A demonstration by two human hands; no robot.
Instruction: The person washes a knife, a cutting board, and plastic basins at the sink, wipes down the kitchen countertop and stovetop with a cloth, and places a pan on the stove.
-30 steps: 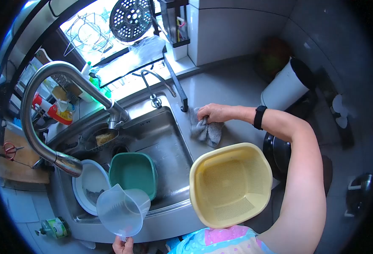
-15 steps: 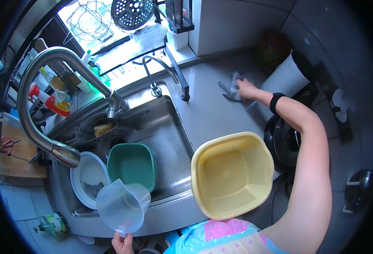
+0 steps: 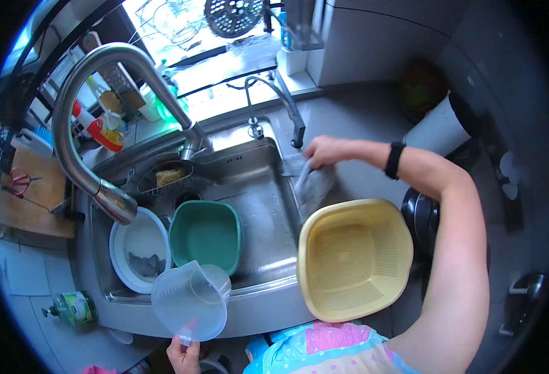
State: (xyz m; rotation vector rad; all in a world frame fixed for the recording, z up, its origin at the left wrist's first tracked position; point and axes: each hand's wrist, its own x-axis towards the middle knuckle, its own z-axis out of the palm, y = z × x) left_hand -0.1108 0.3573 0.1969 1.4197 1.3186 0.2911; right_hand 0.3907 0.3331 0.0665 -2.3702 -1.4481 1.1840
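Gray cloth (image 3: 315, 186), its folds blurred, hangs below the clenched right hand (image 3: 324, 153) beside the right edge of a steel sink (image 3: 265, 215); the fingertips are hard to make out, and whether the cloth touches the counter (image 3: 365, 118) cannot be told. At the bottom of the frame, the left hand (image 3: 184, 356), its wrist cut off, grasps a translucent measuring jug (image 3: 190, 302) by its handle, partly hidden by the fingers. The jug's body lies just beyond that grip, blocking part of the sink's front rim. A yellow basket (image 3: 343, 258) sits near the cloth.
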